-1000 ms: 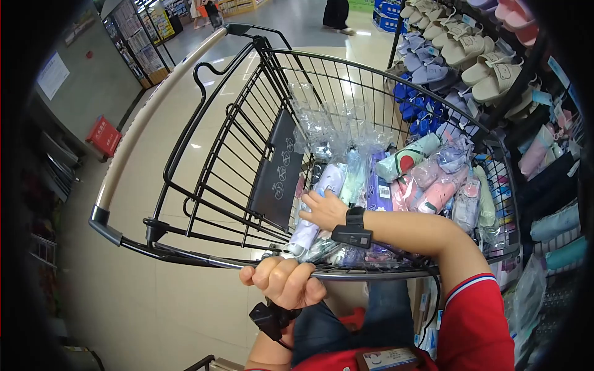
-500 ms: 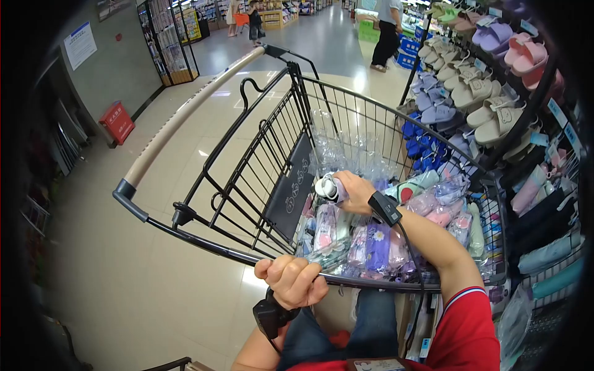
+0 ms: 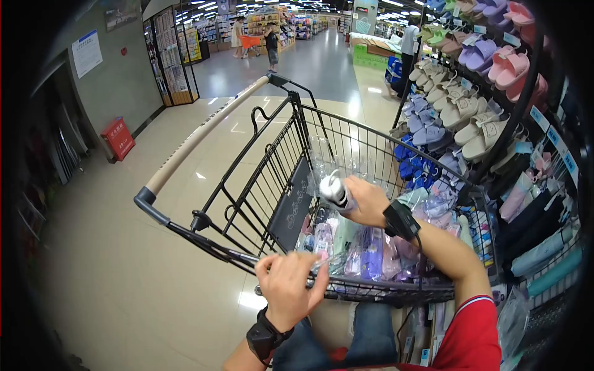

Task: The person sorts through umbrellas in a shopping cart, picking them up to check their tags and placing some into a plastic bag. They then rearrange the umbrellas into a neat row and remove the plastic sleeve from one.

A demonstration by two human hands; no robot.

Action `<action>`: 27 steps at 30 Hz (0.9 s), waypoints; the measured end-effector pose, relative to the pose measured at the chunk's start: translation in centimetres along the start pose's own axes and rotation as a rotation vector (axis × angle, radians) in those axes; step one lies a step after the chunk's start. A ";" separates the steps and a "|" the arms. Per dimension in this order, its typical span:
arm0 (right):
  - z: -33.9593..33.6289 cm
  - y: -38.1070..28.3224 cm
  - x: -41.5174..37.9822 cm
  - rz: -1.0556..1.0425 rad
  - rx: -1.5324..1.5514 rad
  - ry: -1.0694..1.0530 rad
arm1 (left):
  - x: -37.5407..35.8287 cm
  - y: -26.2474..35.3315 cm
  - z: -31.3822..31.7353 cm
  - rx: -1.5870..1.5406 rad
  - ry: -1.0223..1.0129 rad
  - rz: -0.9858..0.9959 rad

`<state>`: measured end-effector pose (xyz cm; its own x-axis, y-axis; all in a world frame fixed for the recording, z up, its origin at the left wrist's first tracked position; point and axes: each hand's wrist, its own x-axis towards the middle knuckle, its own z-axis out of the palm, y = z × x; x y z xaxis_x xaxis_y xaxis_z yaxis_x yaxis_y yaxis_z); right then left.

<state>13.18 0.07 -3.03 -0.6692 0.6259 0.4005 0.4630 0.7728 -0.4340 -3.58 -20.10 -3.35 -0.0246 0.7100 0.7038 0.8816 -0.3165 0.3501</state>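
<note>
My right hand is closed around a compact folding umbrella, its white end pointing up and to the left. It is above the shopping cart's basket. Below it lie several plastic-wrapped folded umbrellas in purple, pink and pale green. My left hand is over the near rim of the cart, with the thumb apart from the index finger and nothing plainly held. Its fingers are partly smeared by motion. A black band sits on each wrist.
A rack of slippers stands along the right, with more folded umbrellas lower down. The cart's beige handle is at the left. A red box stands by the wall. Several people are farther off in the aisle.
My left hand has loosened from its fist on the rim. My right hand has turned the umbrella more upright. The view has tilted up, showing more of the aisle.
</note>
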 end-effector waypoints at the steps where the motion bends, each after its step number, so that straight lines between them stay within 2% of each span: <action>1: -1.0 -2.2 -0.8 -0.074 -0.151 -0.016 | 1.1 0.5 -0.5 -0.066 0.067 -0.021; 3: -1.4 -4.2 -2.3 -0.242 -0.355 0.004 | 3.1 0.6 -0.8 -0.221 0.125 -0.032; 6: -2.3 -7.1 -4.8 -0.195 -0.352 -0.061 | 4.6 -0.6 0.1 -0.347 -0.010 0.070; 8: -1.8 -6.6 -6.2 -0.181 -0.310 -0.019 | 4.8 -0.9 0.3 -0.476 -0.092 0.092; 10: -1.7 -6.3 -7.2 -0.164 -0.301 -0.102 | 4.2 -0.7 0.4 -0.616 -0.145 -0.061; 13: -0.8 -6.3 -7.0 -0.145 -0.257 -0.090 | 3.7 -0.7 0.8 -0.665 -0.045 -0.186; 14: -0.5 -6.4 -6.8 -0.136 -0.245 -0.069 | 3.7 -0.6 0.5 -0.697 -0.081 -0.214; 16: -0.9 -6.4 -6.7 -0.136 -0.222 -0.093 | 3.8 -0.7 1.0 -1.063 0.051 -0.343; 18: -1.4 -6.6 -7.0 -0.148 -0.148 -0.055 | 3.8 -1.0 0.5 -1.150 0.055 -0.459; 24: -1.0 -7.0 -7.1 -0.164 -0.063 -0.037 | 3.4 -1.7 2.0 -1.124 0.199 -0.362; 27: -0.9 -7.0 -7.0 -0.168 -0.074 -0.049 | 3.5 -2.2 1.0 -1.476 0.288 -0.435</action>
<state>15.11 -9.66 -2.08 -0.7675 0.4828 0.4216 0.3824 0.8728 -0.3033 -5.13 -16.28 -2.28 -0.3831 0.8221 0.4212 -0.4369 -0.5630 0.7016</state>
